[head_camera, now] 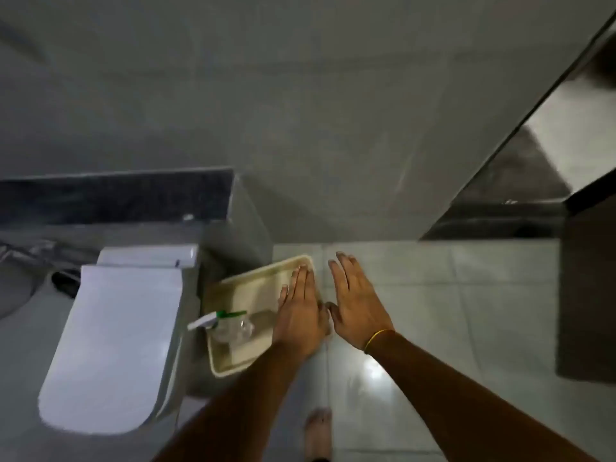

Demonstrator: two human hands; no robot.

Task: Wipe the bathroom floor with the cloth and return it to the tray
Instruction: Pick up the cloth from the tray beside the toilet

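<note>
Head view: I see 2 hands, left hand (301, 313) and right hand (358, 303), flat, spread, empty, above tray (230, 365) on tiled floor (450, 311) beside toilet (113, 345).

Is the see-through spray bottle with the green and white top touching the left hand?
Apart. In the head view, the clear spray bottle lies in the beige tray, and a strip of bare tray shows between it and the flat, open left hand.

Home bathroom, white toilet (110, 341) with closed lid, glossy tiled floor (433, 311), grey tiled walls (300, 111)
</note>
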